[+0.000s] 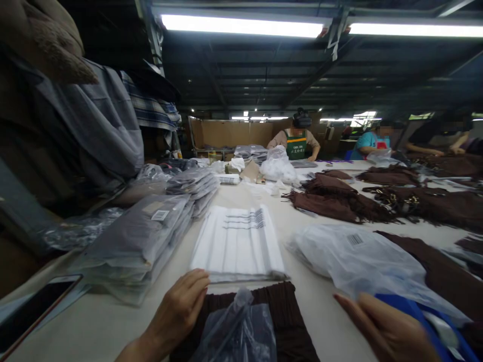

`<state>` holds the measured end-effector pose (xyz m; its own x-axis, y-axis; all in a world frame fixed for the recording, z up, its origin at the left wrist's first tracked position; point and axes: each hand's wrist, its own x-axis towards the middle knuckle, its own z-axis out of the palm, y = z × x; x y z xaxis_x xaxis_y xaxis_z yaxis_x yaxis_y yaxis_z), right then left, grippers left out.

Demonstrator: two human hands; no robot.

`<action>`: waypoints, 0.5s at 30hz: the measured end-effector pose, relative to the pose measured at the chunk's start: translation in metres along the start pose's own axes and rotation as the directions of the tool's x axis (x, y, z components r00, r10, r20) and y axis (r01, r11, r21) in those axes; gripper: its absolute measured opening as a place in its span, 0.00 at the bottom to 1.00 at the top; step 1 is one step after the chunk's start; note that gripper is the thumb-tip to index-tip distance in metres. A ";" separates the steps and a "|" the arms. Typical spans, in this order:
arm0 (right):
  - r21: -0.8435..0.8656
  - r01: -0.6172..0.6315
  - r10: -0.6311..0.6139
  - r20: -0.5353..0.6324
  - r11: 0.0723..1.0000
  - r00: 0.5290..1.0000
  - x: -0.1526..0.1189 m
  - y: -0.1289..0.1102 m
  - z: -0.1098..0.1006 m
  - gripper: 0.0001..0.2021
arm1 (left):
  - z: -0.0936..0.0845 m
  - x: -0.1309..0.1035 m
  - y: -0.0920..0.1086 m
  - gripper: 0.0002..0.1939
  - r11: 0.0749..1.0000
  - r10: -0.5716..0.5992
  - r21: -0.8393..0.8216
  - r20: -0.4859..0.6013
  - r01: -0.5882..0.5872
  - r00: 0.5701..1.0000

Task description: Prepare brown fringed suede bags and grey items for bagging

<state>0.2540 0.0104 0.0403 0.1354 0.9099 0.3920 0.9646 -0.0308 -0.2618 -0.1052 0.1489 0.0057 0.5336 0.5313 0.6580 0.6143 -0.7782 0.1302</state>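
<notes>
A folded dark brown garment (281,317) lies at the near edge of the pale table (113,327), with a clear plastic bag (237,332) partly over it. My left hand (177,311) rests flat on the garment's left edge, fingers together. My right hand (385,329) lies low on the table to the right of the garment, beside a blue object (418,314) and a crumpled clear bag (362,261); whether it grips anything is hidden. A stack of flat white printed bags (237,244) sits just beyond the garment.
Piles of bagged garments (139,241) stand at the left, and a phone (33,306) lies at the near left corner. Brown fringed garments (339,201) cover the right half. Other people work at the far end (296,141). Fabric hangs at the left (86,120).
</notes>
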 end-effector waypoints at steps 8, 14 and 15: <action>0.054 0.453 -0.417 0.500 0.890 0.759 0.119 -0.091 0.105 0.15 | 0.059 0.035 -0.030 0.24 0.984 -0.180 0.104 0.615 0.147 0.768; 0.097 0.455 -0.422 0.580 0.885 0.697 0.129 -0.076 0.127 0.10 | 0.055 0.041 -0.039 0.18 0.983 -0.179 0.088 0.638 0.161 0.748; 0.100 0.433 -0.406 0.580 0.896 0.706 0.129 -0.076 0.126 0.11 | 0.054 0.043 -0.040 0.17 0.983 -0.177 0.081 0.643 0.164 0.745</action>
<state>0.1694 0.1828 -0.0004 -0.4273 0.8949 -0.1288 0.9002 0.4078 -0.1531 -0.0753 0.2206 -0.0118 0.6624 0.7491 -0.0099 0.7387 -0.6509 0.1753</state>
